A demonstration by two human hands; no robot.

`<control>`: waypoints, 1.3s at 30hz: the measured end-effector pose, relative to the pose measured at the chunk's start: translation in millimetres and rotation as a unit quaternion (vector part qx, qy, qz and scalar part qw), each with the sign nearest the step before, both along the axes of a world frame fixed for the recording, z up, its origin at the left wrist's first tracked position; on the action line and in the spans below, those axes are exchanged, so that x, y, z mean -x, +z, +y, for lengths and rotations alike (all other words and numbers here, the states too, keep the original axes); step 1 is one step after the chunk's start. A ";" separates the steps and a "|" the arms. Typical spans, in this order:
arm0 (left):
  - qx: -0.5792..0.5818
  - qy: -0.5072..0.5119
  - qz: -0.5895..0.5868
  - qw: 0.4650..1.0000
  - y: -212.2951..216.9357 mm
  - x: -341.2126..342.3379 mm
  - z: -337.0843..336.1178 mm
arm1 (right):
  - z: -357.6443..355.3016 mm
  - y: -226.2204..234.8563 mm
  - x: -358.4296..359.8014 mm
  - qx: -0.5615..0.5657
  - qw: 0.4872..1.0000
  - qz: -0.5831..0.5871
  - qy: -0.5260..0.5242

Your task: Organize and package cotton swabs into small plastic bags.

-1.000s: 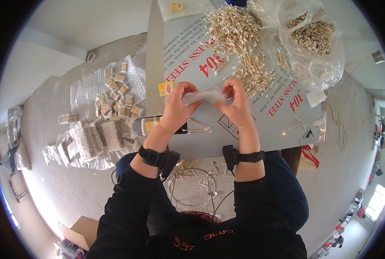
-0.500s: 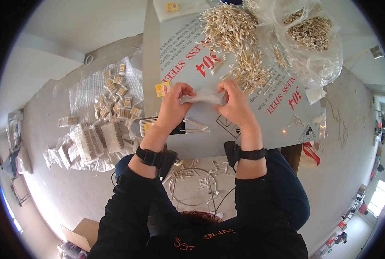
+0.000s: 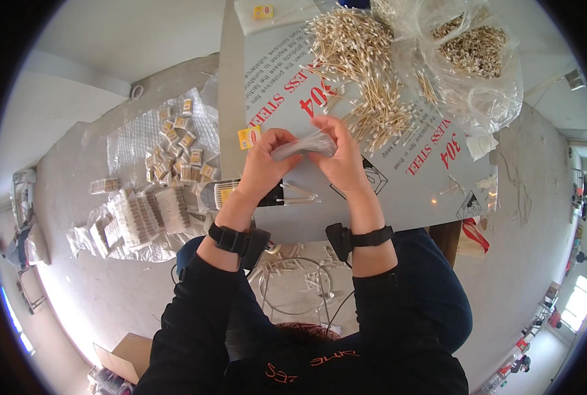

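Between my hands, over the grey sheet-covered table (image 3: pixel 399 210), is a clear plastic bag (image 3: pixel 304 145), bunched up. My left hand (image 3: pixel 270 161) pinches its left end. Closed around the right end is my right hand (image 3: pixel 338 155), its fingers curled over the film. A yellow card (image 3: pixel 249 137) lies just left of my left hand. Close to my left wrist rests a pack of cotton swabs (image 3: pixel 226 192) with a yellow label, and a few loose cotton swabs (image 3: pixel 300 193) lie beside it. Beyond my hands spreads a big heap of cotton swabs (image 3: pixel 359 59).
An open plastic bag of cotton swabs (image 3: pixel 474 49) stands at the far right. Left of the table, bubble wrap (image 3: pixel 125 148) carries several small filled packs (image 3: pixel 175 141) and rows of stacked packs (image 3: pixel 135 217). A round-topped stool (image 3: pixel 295 289) stands below the table edge.
My right hand has moved left, closer to my left hand, and the plastic bag between them is now more bunched and arched. My left hand has barely shifted.
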State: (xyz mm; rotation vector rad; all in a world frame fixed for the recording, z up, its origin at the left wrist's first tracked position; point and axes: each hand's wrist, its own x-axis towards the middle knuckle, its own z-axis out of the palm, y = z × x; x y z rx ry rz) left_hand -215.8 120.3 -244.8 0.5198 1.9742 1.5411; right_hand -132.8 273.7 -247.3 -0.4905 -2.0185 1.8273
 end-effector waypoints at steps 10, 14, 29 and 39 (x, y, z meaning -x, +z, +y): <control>-0.016 0.015 0.021 1.000 -7.6 4.0 -7.5 | 10.1 4.2 -8.7 0.002 0.997 -0.081 0.018; -0.067 0.035 0.037 0.996 -15.5 0.7 -10.5 | 4.9 0.8 -8.5 -0.003 0.998 -0.065 0.002; -0.124 0.070 -0.015 0.990 -21.5 -3.8 -8.7 | 2.0 -12.9 -7.3 0.007 1.000 -0.014 -0.018; -0.176 0.094 -0.039 0.979 -17.5 -3.1 -6.6 | -4.8 -7.8 -4.6 0.047 0.999 -0.008 -0.013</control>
